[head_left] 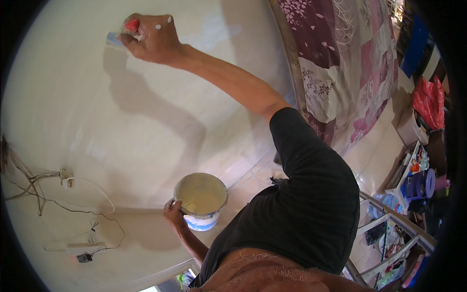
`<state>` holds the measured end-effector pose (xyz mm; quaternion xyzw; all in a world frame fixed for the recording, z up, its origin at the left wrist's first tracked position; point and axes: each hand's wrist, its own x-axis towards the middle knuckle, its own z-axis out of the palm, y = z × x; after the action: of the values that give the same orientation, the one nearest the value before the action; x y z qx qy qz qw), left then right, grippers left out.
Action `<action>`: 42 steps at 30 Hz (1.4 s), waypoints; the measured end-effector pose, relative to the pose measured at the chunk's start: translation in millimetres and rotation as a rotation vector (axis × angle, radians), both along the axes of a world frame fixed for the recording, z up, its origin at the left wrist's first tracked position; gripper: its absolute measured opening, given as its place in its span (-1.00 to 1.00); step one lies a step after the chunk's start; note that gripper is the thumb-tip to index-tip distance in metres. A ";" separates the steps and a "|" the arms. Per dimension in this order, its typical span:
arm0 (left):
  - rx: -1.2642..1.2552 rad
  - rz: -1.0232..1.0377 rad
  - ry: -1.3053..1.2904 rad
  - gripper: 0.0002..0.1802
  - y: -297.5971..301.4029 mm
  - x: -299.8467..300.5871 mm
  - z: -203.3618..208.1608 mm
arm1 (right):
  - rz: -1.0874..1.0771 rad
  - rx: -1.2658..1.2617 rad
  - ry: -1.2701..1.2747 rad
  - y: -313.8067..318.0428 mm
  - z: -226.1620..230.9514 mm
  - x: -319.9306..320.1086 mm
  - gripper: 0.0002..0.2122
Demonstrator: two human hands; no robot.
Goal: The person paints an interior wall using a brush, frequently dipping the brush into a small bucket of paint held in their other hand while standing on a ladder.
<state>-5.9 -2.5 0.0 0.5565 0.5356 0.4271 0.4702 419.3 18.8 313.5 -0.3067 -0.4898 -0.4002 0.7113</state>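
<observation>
My right hand [154, 39] is raised high against the pale wall [73, 97], its fingers closed around a paintbrush with a red handle [132, 25]. Bluish bristles stick out past my fingers at the wall, and white paint spots dot the back of the hand. Lower down, my left hand [173, 210] grips the rim of a paint bucket [203, 224]. Cream-coloured paint or residue shows inside the bucket, which has white and blue sides; how full it is I cannot tell.
A patchwork curtain [318, 92] hangs on the right. Lower left, cables run along the wall to a socket [66, 176] and a power strip [86, 246]. A ladder-like metal frame [389, 221] stands lower right, near a red bag [429, 103] and cluttered household items.
</observation>
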 end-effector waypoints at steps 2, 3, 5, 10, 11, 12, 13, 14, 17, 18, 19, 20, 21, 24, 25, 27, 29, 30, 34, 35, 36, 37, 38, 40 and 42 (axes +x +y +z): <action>-0.014 0.002 0.091 -0.51 -5.8 5.8 7.1 | -0.138 -0.001 0.046 -2.9 -2.6 28.5 -0.84; -0.014 -0.010 0.152 -0.49 -4.6 6.6 7.5 | -0.188 -0.106 0.156 3.0 -2.0 59.1 -0.83; -0.010 -0.032 0.255 -0.46 0.2 9.1 4.6 | -0.250 -0.046 0.316 -13.5 -1.0 114.5 -0.86; -0.082 0.004 0.270 -0.50 -3.7 -10.3 -22.3 | -0.739 -0.020 0.398 -62.2 -26.7 229.6 -0.87; -0.096 0.000 0.267 -0.51 -2.7 -16.5 -29.8 | -0.827 0.029 0.310 -82.1 -27.1 229.3 -0.86; -0.117 -0.002 0.270 -0.54 -4.4 -19.9 -30.4 | -0.867 0.029 0.297 -87.5 -27.2 231.0 -0.86; -0.138 -0.003 0.273 -0.57 -6.5 -23.2 -30.7 | -0.906 0.029 0.284 -89.8 -26.1 231.1 -0.85; -0.160 -0.005 0.276 -0.60 -8.7 -25.5 -31.6 | -0.946 0.029 0.270 -88.6 -23.8 230.2 -0.85; -0.198 -0.009 0.377 -0.69 -17.6 -27.1 -31.4 | -0.936 0.017 0.284 -51.3 -16.6 210.6 -0.85; -0.230 -0.034 0.378 -0.71 -17.9 -27.5 -36.7 | -0.987 0.001 0.275 -40.9 -16.6 206.1 -0.85; -0.255 -0.051 0.379 -0.73 -16.7 -32.8 -45.4 | -0.861 0.001 0.217 -28.0 -15.6 191.3 -0.86; -0.273 -0.065 0.379 -0.74 -13.4 -36.7 -51.7 | -0.732 0.009 0.161 -15.6 -13.5 165.1 -0.87; -0.280 -0.042 0.383 -0.75 -17.8 -46.2 -57.8 | -0.577 0.008 0.115 8.2 -16.1 128.0 -0.88; -0.324 -0.069 0.354 -0.78 -16.7 -53.0 -80.1 | -0.382 0.016 0.021 15.5 -18.4 15.9 -0.95; -0.323 -0.054 0.379 -0.77 -16.6 -52.0 -79.2 | -0.321 -0.011 -0.036 11.0 -17.7 -8.4 -0.95; -0.310 -0.030 0.358 -0.77 -19.9 -50.3 -76.0 | -0.246 0.021 -0.138 13.6 -12.7 -43.6 -0.90; -0.286 -0.010 0.357 -0.76 -18.9 -46.4 -74.9 | -0.040 -0.043 -0.110 9.0 -11.2 -53.6 -0.88; -0.271 0.010 0.366 -0.75 -17.6 -47.6 -74.0 | 0.013 -0.105 -0.104 7.3 -8.4 -49.5 -0.88; -0.287 0.043 0.315 -0.51 -3.3 -60.3 -87.4 | 0.082 0.010 0.130 7.8 1.8 23.5 -0.85; -0.285 0.033 0.330 -0.50 -2.4 -50.5 -82.2 | 0.066 0.046 0.230 16.6 1.2 67.3 -0.83; -0.291 0.036 0.349 -0.49 -7.2 -47.9 -76.8 | 0.067 0.014 0.307 4.1 -0.6 99.3 -0.84; -0.266 0.049 0.351 -0.52 -10.8 -43.7 -71.3 | 0.062 0.116 0.258 -14.5 0.8 129.1 -0.84; -0.245 0.059 0.356 -0.55 -14.1 -36.3 -65.3 | -0.051 0.127 0.353 -31.5 -0.3 164.8 -0.76; -0.218 0.089 0.397 -0.61 -20.1 -32.4 -62.1 | -0.622 0.078 0.431 -63.6 -7.4 208.1 -0.75; -0.208 0.022 0.411 -0.65 -10.6 -36.0 -77.5 | -0.665 0.121 0.413 -96.8 -14.1 245.7 -0.68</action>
<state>-41.9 -13.1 -77.5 0.5743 0.6672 0.2525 0.4015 665.0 -77.9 299.3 -0.4801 -0.1857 -0.5666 0.6434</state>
